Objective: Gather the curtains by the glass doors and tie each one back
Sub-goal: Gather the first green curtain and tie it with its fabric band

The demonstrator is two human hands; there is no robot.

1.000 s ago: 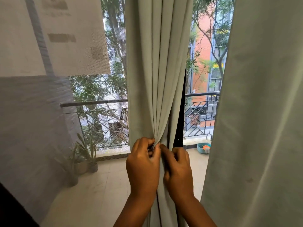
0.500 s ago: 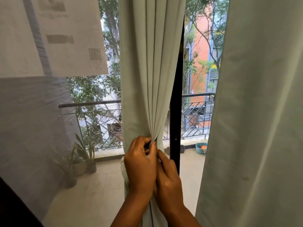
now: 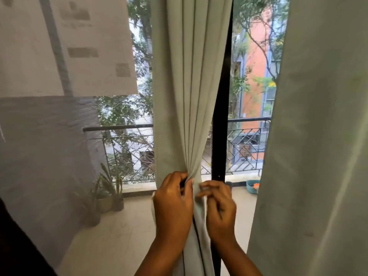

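Observation:
A pale green curtain (image 3: 187,86) hangs in the middle of the glass doors, its folds drawn together at waist height. My left hand (image 3: 172,204) clutches the bunched folds from the left. My right hand (image 3: 221,206) pinches the curtain's right edge just beside it, its fingers slightly blurred. A second pale green curtain (image 3: 318,136) hangs loose and wide on the right. No tie-back is visible.
The black door frame (image 3: 221,116) stands just right of the gathered curtain. A sheer white curtain (image 3: 45,126) covers the left. Beyond the glass lie a balcony railing (image 3: 127,128), potted plants (image 3: 107,196) and a teal bowl (image 3: 252,186).
The gathered curtain has shifted left, uncovering the black door frame. My right hand has come out from beside the left hand and now pinches the curtain's right edge.

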